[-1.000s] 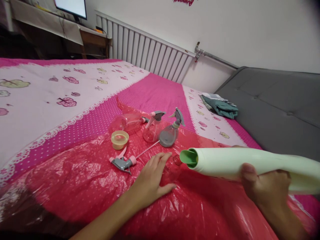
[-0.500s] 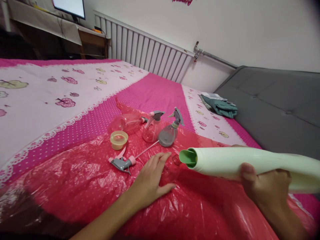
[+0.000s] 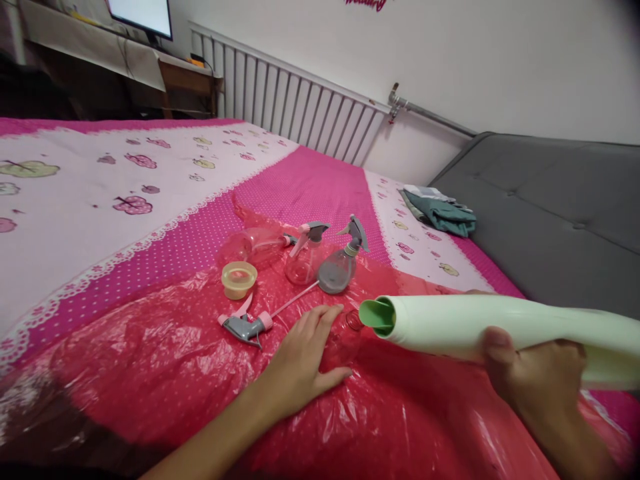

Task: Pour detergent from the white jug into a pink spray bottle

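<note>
1. Apparently to steady the clear bottle (image 3: pixel 341 345), the left hand (image 3: pixel 306 360) cups it, fingers together, thumb apart
2. The right hand (image 3: pixel 537 373) is clamped round the pale jug (image 3: pixel 450 327), tipped nearly level so its green spout (image 3: pixel 377 315) meets the bottle's mouth
3. Left of the bottle lies its spray top (image 3: pixel 245 327), probably set aside to leave the neck open
4. Beneath the bottle, a red plastic sheet (image 3: pixel 150 373) presumably shields the bedding (image 3: pixel 327 170)

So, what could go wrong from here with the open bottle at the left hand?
Anything leaving the green spout might miss the mouth of the open clear bottle, which looks small. The pale green container seems held by the right hand alone, so it could slip or knock the bottle over. The loose spray head lies close to the left hand and might get bumped.
</note>
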